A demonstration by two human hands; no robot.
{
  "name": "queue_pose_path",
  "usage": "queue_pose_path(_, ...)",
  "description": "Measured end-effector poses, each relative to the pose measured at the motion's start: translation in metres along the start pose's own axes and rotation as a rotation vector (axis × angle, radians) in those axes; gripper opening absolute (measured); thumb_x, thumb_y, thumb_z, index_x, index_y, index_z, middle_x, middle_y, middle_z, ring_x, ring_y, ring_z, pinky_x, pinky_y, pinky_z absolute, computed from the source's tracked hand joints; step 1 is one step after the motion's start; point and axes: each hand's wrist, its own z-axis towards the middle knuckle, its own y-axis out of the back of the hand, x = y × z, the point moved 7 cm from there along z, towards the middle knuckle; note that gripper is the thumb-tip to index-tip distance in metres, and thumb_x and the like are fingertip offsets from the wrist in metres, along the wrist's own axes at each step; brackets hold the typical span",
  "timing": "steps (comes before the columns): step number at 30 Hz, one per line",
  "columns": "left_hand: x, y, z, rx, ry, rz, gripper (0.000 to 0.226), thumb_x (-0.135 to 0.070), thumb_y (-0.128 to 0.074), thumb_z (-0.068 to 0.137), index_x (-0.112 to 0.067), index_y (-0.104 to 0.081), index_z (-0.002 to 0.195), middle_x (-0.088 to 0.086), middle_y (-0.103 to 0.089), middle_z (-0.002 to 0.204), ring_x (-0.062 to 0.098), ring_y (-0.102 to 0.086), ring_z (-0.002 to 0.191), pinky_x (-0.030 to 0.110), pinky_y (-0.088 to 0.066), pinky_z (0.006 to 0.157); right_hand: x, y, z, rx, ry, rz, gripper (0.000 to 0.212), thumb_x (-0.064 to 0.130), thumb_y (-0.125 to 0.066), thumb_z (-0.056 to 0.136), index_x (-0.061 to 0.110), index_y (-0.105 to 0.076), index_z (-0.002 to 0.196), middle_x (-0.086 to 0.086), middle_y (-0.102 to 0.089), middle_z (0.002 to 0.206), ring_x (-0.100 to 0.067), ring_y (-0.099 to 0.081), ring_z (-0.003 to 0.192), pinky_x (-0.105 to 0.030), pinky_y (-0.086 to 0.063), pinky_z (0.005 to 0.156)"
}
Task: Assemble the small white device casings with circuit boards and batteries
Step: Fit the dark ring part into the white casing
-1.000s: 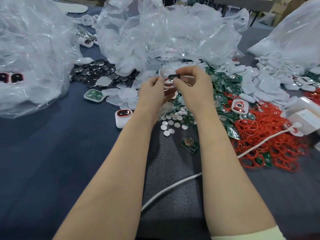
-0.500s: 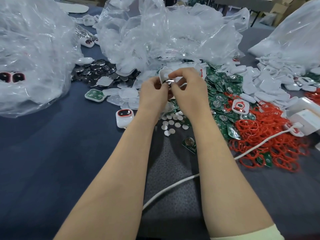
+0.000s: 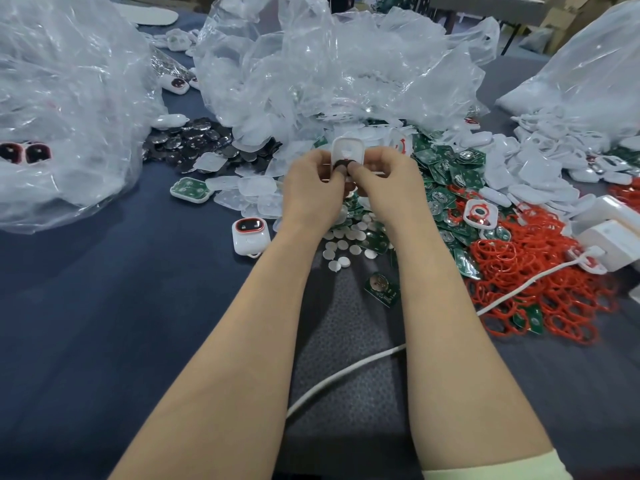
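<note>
Left grip and right grip pinching white casing, dark disc under thumbs, green boards unreadable

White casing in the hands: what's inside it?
The white casing shows a pale interior with a faint red mark. A dark round part sits at its lower edge, pinched against it by the left hand and right hand. They hide the lower interior.
</note>
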Motion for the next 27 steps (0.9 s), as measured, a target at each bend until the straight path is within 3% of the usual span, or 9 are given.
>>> queue_pose_path(3, 0.005, 0.002, 0.002, -0.006, 0.042, -0.029, 0.011, -0.003, -0.054, 0.093, -0.004, -0.065, 0.094, 0.018, -0.071, 0.096, 0.029, -0.070, 0.092, 0.046, -0.054, 0.090, 0.008, 0.000, -0.003, -0.051, 0.113, -0.111, 0.027, 0.014, -0.065, 0.087, 0.010, -0.061, 0.113, 0.003, -0.060, 0.090, -0.009, -0.059, 0.079, -0.020, -0.050, 0.078)
queue_pose_path(7, 0.007, 0.007, 0.003, -0.037, 0.064, -0.049, 0.018, -0.015, -0.053, 0.096, -0.009, -0.067, 0.088, 0.017, -0.072, 0.094, 0.029, -0.070, 0.092, 0.046, -0.053, 0.092, 0.021, -0.007, -0.010, -0.054, 0.272, -0.271, 0.020, 0.008, -0.061, 0.087, 0.013, -0.062, 0.107, -0.004, -0.053, 0.104, -0.019, -0.058, 0.087, -0.026, -0.046, 0.083)
queue_pose_path(11, 0.003, 0.005, 0.003, -0.032, 0.021, 0.009, 0.027, -0.019, -0.047, 0.100, -0.001, -0.068, 0.104, 0.016, -0.071, 0.095, 0.030, -0.068, 0.094, 0.046, -0.053, 0.091, 0.017, -0.009, -0.008, -0.008, 0.242, -0.315, 0.018, 0.012, -0.062, 0.088, 0.013, -0.060, 0.106, -0.005, -0.048, 0.109, -0.021, -0.056, 0.092, -0.026, -0.045, 0.084)
queue_pose_path(16, -0.005, 0.004, -0.001, -0.038, -0.071, 0.117, 0.024, -0.019, -0.049, 0.099, -0.005, -0.068, 0.094, 0.015, -0.071, 0.090, 0.030, -0.068, 0.090, 0.047, -0.053, 0.087, 0.017, -0.009, -0.006, -0.012, 0.254, -0.356, 0.018, 0.010, -0.062, 0.088, 0.005, -0.055, 0.104, -0.004, -0.041, 0.106, -0.019, -0.047, 0.084, -0.021, -0.037, 0.077)
queue_pose_path(20, -0.004, 0.007, 0.000, -0.073, -0.049, 0.053, 0.023, -0.021, -0.050, 0.100, -0.006, -0.067, 0.097, 0.013, -0.071, 0.094, 0.026, -0.068, 0.093, 0.044, -0.053, 0.091, 0.023, -0.009, -0.010, -0.063, 0.309, -0.300, 0.009, 0.008, -0.062, 0.088, 0.005, -0.056, 0.094, -0.002, -0.049, 0.093, -0.017, -0.048, 0.082, -0.028, -0.041, 0.077)
queue_pose_path(24, 0.002, 0.008, -0.001, -0.076, 0.041, -0.223, 0.021, -0.013, -0.046, 0.101, -0.002, -0.064, 0.097, 0.007, -0.069, 0.089, 0.017, -0.070, 0.084, 0.026, -0.056, 0.082, 0.021, 0.003, -0.010, -0.103, 0.219, -0.038, 0.028, 0.007, -0.059, 0.090, 0.018, -0.056, 0.115, 0.006, -0.052, 0.074, -0.011, -0.055, 0.070, -0.019, -0.047, 0.072)
queue_pose_path(27, 0.003, 0.006, -0.001, -0.061, 0.075, -0.334, 0.020, -0.011, -0.043, 0.102, -0.002, -0.061, 0.102, 0.006, -0.067, 0.089, 0.014, -0.069, 0.079, 0.016, -0.054, 0.070, 0.017, 0.007, -0.007, -0.070, 0.124, 0.119, 0.023, 0.007, -0.056, 0.092, 0.019, -0.064, 0.109, 0.001, -0.059, 0.076, -0.018, -0.065, 0.071, -0.036, -0.056, 0.082)
